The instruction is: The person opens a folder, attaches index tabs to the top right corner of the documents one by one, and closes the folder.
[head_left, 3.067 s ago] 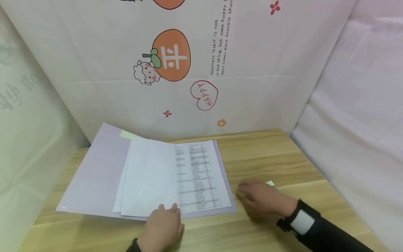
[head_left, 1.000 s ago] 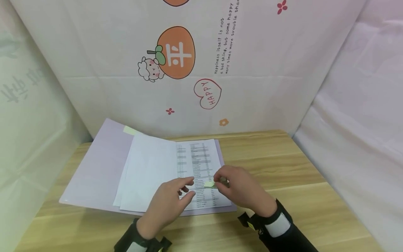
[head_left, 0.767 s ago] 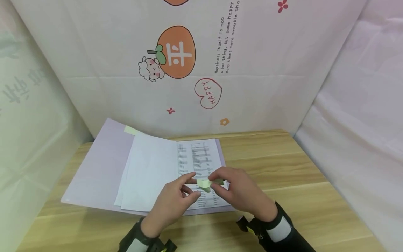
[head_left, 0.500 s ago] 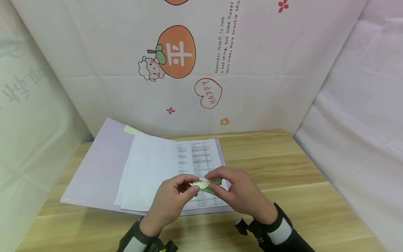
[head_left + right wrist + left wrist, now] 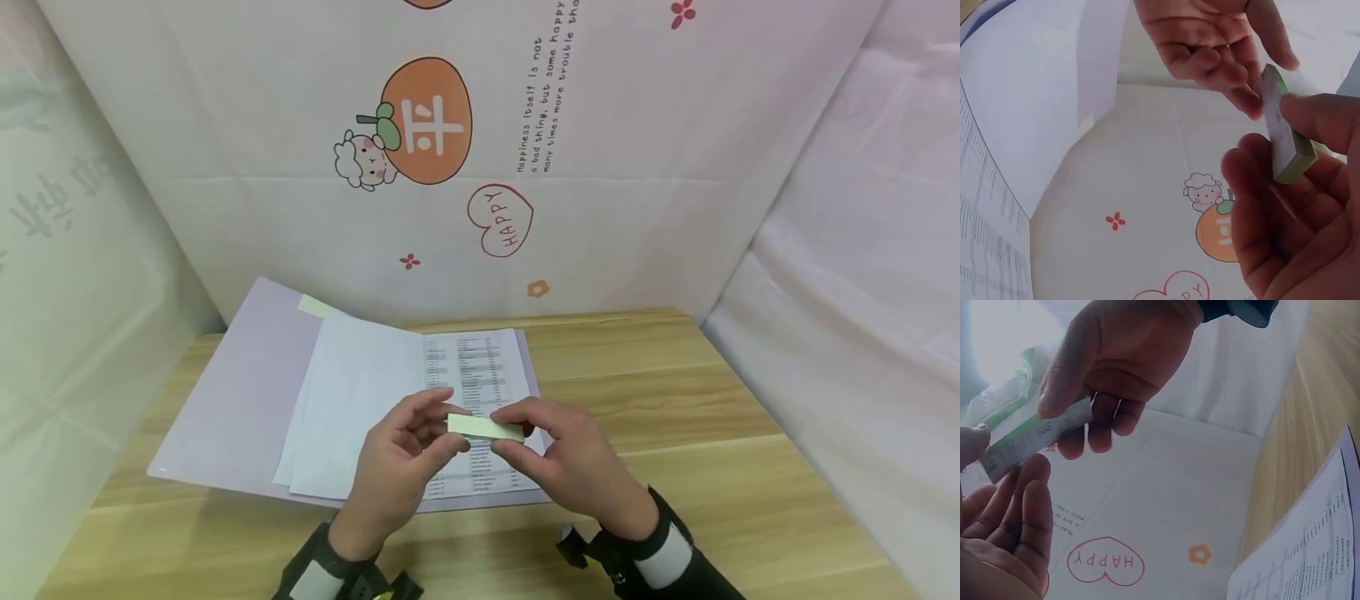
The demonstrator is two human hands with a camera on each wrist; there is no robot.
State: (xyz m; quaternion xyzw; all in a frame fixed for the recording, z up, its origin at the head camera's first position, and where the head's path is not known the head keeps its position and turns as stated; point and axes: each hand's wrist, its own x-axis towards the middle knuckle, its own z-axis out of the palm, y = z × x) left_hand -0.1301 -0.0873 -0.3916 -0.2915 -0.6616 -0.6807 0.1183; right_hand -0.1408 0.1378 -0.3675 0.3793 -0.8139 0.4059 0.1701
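A narrow pale-green sticky note pad (image 5: pixel 486 427) is up over the folder's printed page. My right hand (image 5: pixel 573 454) pinches its right end between thumb and fingers. My left hand (image 5: pixel 397 467) is at the pad's other end, its thumb below the corner and its fingers loosely bent behind. In the right wrist view, the left thumb stands a little off the pad (image 5: pixel 1282 134). The left wrist view shows the pad's whitish printed face (image 5: pixel 1041 437). Beneath the hands, an open lilac folder (image 5: pixel 225 400) holds white sheets (image 5: pixel 360 400), the right one printed with a table.
A pale-green sticky strip (image 5: pixel 315 306) shows at the top of the folder's left cover. The wooden table (image 5: pixel 637 367) extends to the right. White printed cloth (image 5: pixel 600 208) hangs behind it, with more cloth at both sides.
My right hand has brought the sticky note pad from the table's right side over the folder. My left hand has risen from the page to meet it. The pad's loose sheets now lie flat.
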